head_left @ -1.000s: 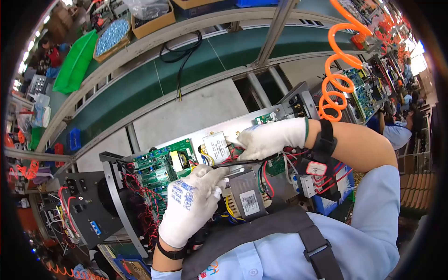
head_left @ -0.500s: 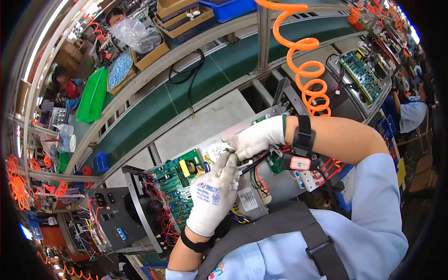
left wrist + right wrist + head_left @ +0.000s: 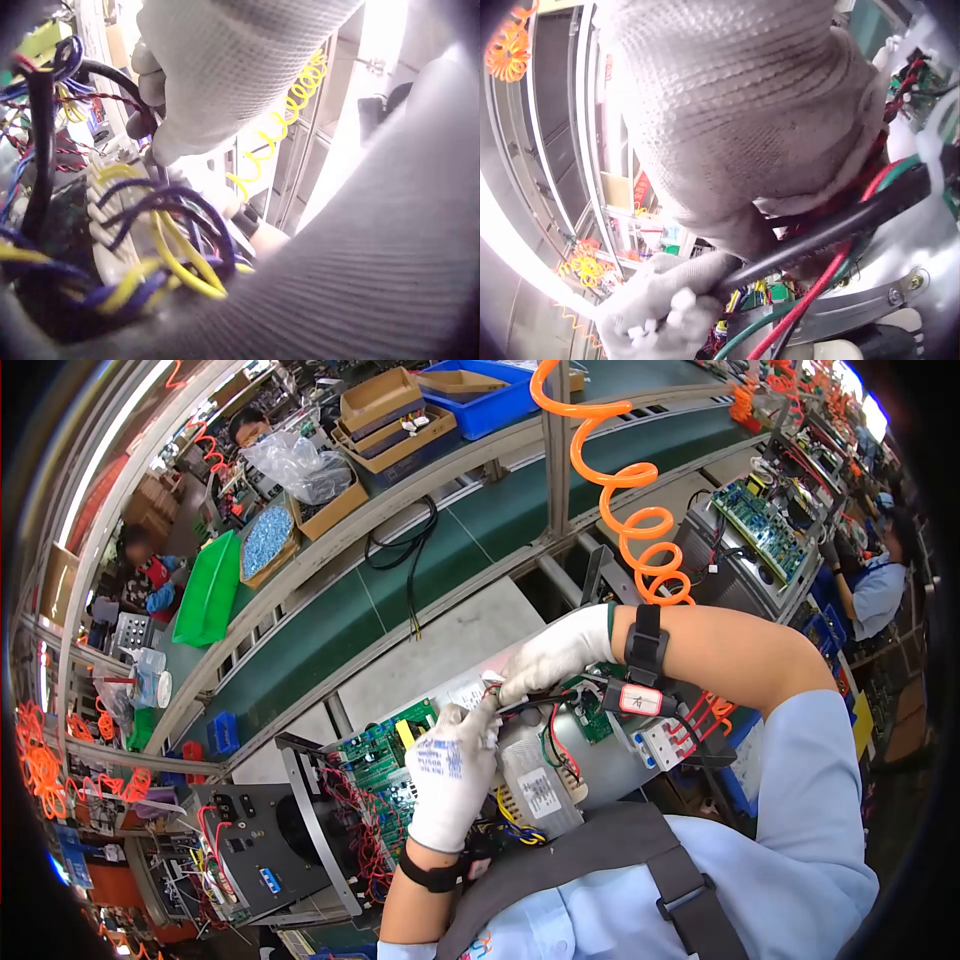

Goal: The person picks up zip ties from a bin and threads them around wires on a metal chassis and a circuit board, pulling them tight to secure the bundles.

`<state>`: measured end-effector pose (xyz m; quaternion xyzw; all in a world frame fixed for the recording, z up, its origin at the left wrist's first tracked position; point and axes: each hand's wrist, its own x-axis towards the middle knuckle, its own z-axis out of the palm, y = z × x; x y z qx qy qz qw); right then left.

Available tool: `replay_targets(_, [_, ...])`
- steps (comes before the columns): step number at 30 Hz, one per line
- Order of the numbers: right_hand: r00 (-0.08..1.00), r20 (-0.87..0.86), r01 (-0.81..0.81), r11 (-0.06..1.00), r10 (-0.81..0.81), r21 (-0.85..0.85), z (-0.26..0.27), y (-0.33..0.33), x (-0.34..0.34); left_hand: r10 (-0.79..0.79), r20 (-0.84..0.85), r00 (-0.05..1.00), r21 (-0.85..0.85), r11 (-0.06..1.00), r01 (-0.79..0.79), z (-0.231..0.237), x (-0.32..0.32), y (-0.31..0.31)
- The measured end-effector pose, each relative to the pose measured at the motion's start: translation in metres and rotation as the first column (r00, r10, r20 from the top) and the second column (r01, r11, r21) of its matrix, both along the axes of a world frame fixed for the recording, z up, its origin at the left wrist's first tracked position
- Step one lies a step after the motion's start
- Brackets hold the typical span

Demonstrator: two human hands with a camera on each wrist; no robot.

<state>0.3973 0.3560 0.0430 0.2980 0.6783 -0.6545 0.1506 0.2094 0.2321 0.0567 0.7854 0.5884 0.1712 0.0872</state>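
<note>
My left hand, in a white knit glove, grips a black cable near the middle of an open electronics chassis. Small white plastic connectors show against its fingers in the right wrist view. My right hand, gloved too, meets it from the right, its fingers curled on thin wires; its fingertips are partly hidden. Under the hands lies a labelled transformer with yellow and blue leads. A green circuit board fills the chassis's left part. Red and green wires run beside the cable.
A black panel stands at the chassis's left end. White breakers sit at its right. An orange coiled hose hangs behind the right arm. Beyond lie a loose black cable, a green bin and a blue bin.
The head view has swung, shifting the scene. My left hand has moved up to the right hand, and the two now work close together on the cable and wires.
</note>
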Motion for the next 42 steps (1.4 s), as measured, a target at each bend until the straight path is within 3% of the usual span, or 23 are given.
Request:
replay_targets(1, [0.995,-0.095,0.03,0.995,-0.04,-0.096,-0.001,-0.001,0.0,-0.001,0.019,1.0,-0.004,1.0,0.001,-0.005,-0.001,0.002])
replay_targets(4, [0.997,0.009,-0.082,0.996,0.082,-0.028,0.011,-0.004,-0.001,-0.033,0.084,0.996,-0.042,0.998,0.036,-0.01,-0.005,0.004])
replay_targets(6, [0.952,0.02,-0.298,0.907,0.306,0.299,0.004,-0.005,-0.01,-0.08,0.147,0.986,-0.093,0.991,0.094,-0.007,-0.012,0.006])
replay_targets(7, [0.943,0.176,-0.33,0.855,0.281,0.401,0.009,-0.016,-0.02,-0.065,0.118,0.991,-0.176,0.981,0.085,0.005,-0.011,0.004])
replay_targets(8, [0.917,0.322,-0.374,0.788,0.236,0.489,0.013,-0.027,-0.027,-0.053,0.11,0.993,-0.129,0.989,0.067,0.011,-0.009,0.002])
replay_targets(12, [0.892,0.345,-0.435,0.766,0.293,0.473,0.0,-0.026,-0.03,-0.066,0.134,0.989,-0.039,0.997,0.072,0.014,0.004,-0.002])
replay_targets(16, [0.989,0.047,-0.148,0.902,0.141,0.405,0.018,-0.028,-0.015,-0.149,0.227,0.963,-0.023,0.987,0.158,-0.011,-0.009,0.008])
replay_targets(20, [0.97,-0.151,-0.149,0.956,0.191,0.252,-0.001,-0.011,-0.002,-0.103,0.186,0.977,-0.107,0.987,0.124,-0.01,-0.006,0.005])
replay_targets(25, [0.931,-0.108,-0.281,0.874,0.348,0.395,-0.01,-0.01,-0.01,-0.074,0.314,0.947,-0.173,0.976,0.133,-0.018,-0.009,0.005])
replay_targets(26, [0.959,-0.045,-0.242,0.893,0.279,0.379,-0.003,-0.015,-0.011,-0.076,0.352,0.933,-0.173,0.974,0.144,-0.02,-0.013,0.006])
replay_targets(27, [0.978,0.017,-0.198,0.91,0.206,0.364,0.005,-0.021,-0.012,-0.064,0.465,0.883,-0.149,0.977,0.149,-0.02,-0.02,0.007])
replay_targets(28, [0.984,0.011,-0.166,0.904,0.176,0.394,0.007,-0.022,-0.012,0.088,0.662,0.744,-0.2,0.978,0.062,-0.018,-0.021,0.005])
replay_targets(29, [0.99,0.0,-0.131,0.899,0.144,0.418,0.006,-0.025,-0.011,0.177,0.664,0.727,-0.265,0.964,0.008,-0.011,-0.024,0.003])
replay_targets(30, [0.994,-0.013,-0.095,0.894,0.112,0.437,0.004,-0.028,-0.01,0.267,0.658,0.705,-0.334,0.942,-0.045,0.001,-0.027,-0.003])
replay_targets(31, [0.996,-0.018,-0.07,0.926,0.082,0.371,-0.009,-0.024,-0.012,0.231,0.613,0.756,-0.327,0.945,-0.024,0.017,-0.023,-0.005])
replay_targets(32, [0.993,-0.056,-0.073,0.909,0.105,0.41,-0.008,-0.022,-0.011,0.251,0.599,0.76,-0.384,0.923,-0.002,0.024,-0.019,-0.008])
replay_targets(34, [0.991,-0.132,0.014,0.947,0.03,0.32,-0.019,-0.019,-0.01,0.091,0.317,0.944,-0.426,0.903,0.056,0.038,-0.016,-0.007])
replay_targets(35, [0.994,-0.112,0.022,0.954,0.012,0.298,-0.02,-0.018,-0.01,0.037,0.242,0.969,-0.419,0.905,0.07,0.034,-0.017,-0.004])
replay_targets(37, [0.997,-0.076,0.046,0.966,-0.027,0.253,-0.019,-0.016,-0.01,-0.076,0.082,0.994,-0.415,0.904,0.103,0.022,-0.019,0.003])
replay_targets(40, [0.993,-0.112,-0.002,0.98,0.024,0.198,-0.024,-0.009,-0.009,-0.136,0.024,0.99,-0.574,0.809,0.125,0.026,-0.012,0.027])
replay_targets(41, [0.996,-0.092,0.019,0.982,-0.002,0.189,-0.019,-0.011,-0.01,-0.134,0.077,0.988,-0.657,0.739,0.151,0.024,-0.01,0.036])
replay_targets(42, [0.996,-0.085,0.004,0.976,0.015,0.219,-0.018,-0.011,-0.01,-0.154,0.03,0.988,-0.66,0.739,0.135,0.026,-0.005,0.038])
